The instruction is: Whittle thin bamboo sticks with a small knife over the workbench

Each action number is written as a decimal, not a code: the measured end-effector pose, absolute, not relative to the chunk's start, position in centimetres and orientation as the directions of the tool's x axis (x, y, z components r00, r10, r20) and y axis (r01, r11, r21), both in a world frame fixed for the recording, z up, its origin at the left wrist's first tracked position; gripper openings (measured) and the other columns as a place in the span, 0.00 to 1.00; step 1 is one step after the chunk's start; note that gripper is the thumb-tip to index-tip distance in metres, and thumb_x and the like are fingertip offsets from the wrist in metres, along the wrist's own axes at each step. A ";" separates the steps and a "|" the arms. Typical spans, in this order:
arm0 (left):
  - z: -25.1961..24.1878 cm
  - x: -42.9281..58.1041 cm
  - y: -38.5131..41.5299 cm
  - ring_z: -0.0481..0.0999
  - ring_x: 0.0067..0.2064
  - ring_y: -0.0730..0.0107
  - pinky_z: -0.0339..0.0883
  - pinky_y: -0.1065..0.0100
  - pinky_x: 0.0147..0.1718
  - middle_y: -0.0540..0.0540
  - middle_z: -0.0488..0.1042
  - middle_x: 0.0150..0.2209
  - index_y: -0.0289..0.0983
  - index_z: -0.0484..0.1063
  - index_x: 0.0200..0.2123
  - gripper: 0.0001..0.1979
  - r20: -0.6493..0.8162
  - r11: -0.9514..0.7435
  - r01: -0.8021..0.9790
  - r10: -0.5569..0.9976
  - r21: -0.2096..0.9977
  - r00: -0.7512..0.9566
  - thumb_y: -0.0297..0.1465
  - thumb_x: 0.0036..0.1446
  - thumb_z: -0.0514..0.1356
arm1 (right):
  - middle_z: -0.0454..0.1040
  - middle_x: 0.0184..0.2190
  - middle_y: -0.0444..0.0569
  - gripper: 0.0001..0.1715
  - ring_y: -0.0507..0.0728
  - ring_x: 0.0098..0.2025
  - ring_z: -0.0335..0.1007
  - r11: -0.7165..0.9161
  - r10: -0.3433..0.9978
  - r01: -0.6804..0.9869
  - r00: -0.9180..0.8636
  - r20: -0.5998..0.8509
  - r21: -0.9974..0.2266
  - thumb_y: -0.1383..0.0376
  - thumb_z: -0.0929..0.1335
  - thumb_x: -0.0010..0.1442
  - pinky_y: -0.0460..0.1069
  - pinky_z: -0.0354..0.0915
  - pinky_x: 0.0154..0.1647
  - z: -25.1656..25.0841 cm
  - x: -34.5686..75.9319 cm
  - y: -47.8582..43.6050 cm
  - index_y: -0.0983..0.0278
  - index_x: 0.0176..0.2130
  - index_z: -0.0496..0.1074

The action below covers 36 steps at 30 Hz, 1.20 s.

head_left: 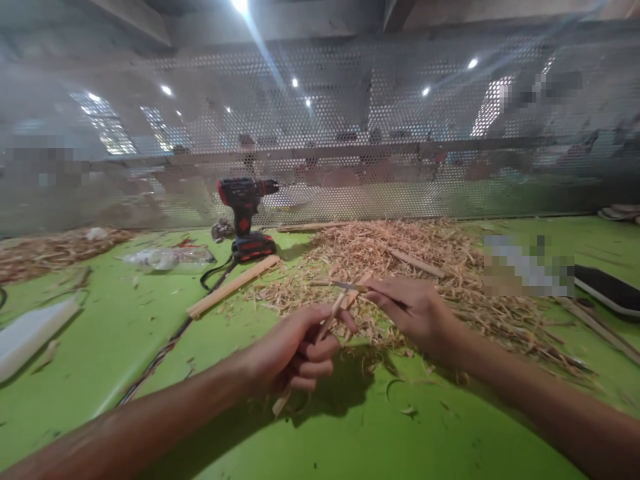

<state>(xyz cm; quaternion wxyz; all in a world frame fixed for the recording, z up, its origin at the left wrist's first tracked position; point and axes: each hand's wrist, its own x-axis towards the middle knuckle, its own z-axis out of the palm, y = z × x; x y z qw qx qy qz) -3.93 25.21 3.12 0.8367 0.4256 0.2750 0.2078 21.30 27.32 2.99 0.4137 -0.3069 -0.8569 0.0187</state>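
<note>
wooden stick point(333, 317) slants above the green counter point(150, 320), left hand point(295, 350) grip clamped round its middle; right hand point(413, 307) grip closed on a knife point(345, 285) at its tip. best to shave thinly, blade away from fingers.

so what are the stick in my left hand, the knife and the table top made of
Stick: pale wood or bamboo, raw and matt; it matches the tan curled shavings piled behind.
Knife: thin grey blade, probably metal, though blurred.
Table top: smooth bright green sheet with a soft sheen, perhaps plastic or painted board.
</note>
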 end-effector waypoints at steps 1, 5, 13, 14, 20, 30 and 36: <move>3.1 -4.0 25.2 0.37 0.19 0.78 0.37 0.78 0.13 0.61 0.45 0.19 0.42 0.68 0.42 0.14 -0.283 0.548 -0.111 0.583 0.829 0.762 0.45 0.72 0.53 | 0.86 0.40 0.47 0.16 0.57 0.34 0.82 0.810 0.540 0.515 -0.471 0.697 -0.280 0.61 0.67 0.74 0.52 0.80 0.33 2.9 21.2 27.2 0.53 0.56 0.81; 3.4 -4.0 25.0 0.36 0.19 0.78 0.37 0.78 0.14 0.61 0.45 0.20 0.42 0.68 0.43 0.15 -0.288 0.523 -0.098 0.605 0.847 0.742 0.46 0.72 0.52 | 0.85 0.37 0.46 0.17 0.56 0.28 0.79 0.774 0.553 0.601 -0.488 0.676 -0.200 0.59 0.65 0.75 0.51 0.76 0.26 2.4 22.0 27.8 0.51 0.56 0.81; 3.8 -4.2 24.5 0.41 0.19 0.78 0.37 0.73 0.16 0.60 0.48 0.19 0.38 0.73 0.47 0.16 -0.194 0.353 -0.016 0.550 0.935 0.813 0.43 0.71 0.55 | 0.85 0.35 0.51 0.20 0.61 0.29 0.80 0.601 0.620 0.778 -0.308 0.721 -0.184 0.52 0.65 0.73 0.54 0.75 0.24 3.8 27.6 31.8 0.55 0.45 0.86; 3.9 -4.2 24.7 0.40 0.19 0.78 0.35 0.73 0.17 0.60 0.46 0.20 0.38 0.73 0.47 0.16 -0.203 0.360 -0.028 0.588 0.933 0.783 0.44 0.71 0.54 | 0.85 0.36 0.52 0.19 0.62 0.33 0.82 0.627 0.613 0.750 -0.307 0.728 -0.212 0.53 0.66 0.73 0.56 0.77 0.29 4.4 27.3 31.5 0.55 0.46 0.85; 3.8 -4.2 25.2 0.39 0.20 0.77 0.37 0.73 0.17 0.60 0.46 0.19 0.40 0.71 0.46 0.17 -0.250 0.440 -0.037 0.576 0.897 0.778 0.46 0.72 0.52 | 0.86 0.38 0.48 0.16 0.58 0.34 0.82 0.799 0.569 0.521 -0.490 0.661 -0.301 0.58 0.66 0.74 0.53 0.79 0.29 5.1 23.0 27.9 0.53 0.51 0.83; 3.0 -4.0 24.9 0.38 0.19 0.79 0.37 0.76 0.16 0.61 0.47 0.20 0.41 0.69 0.46 0.14 -0.243 0.419 -0.058 0.629 0.906 0.738 0.46 0.71 0.55 | 0.85 0.36 0.45 0.15 0.55 0.31 0.79 0.827 0.530 0.502 -0.548 0.647 -0.253 0.61 0.65 0.75 0.50 0.75 0.27 4.6 22.2 26.8 0.52 0.52 0.81; 3.1 -3.9 24.7 0.39 0.19 0.79 0.37 0.77 0.16 0.60 0.48 0.20 0.42 0.67 0.44 0.12 -0.205 0.395 -0.090 0.642 0.914 0.739 0.44 0.72 0.55 | 0.84 0.36 0.47 0.16 0.57 0.31 0.78 0.818 0.537 0.525 -0.552 0.637 -0.235 0.61 0.66 0.74 0.52 0.73 0.28 4.7 22.2 26.6 0.51 0.53 0.82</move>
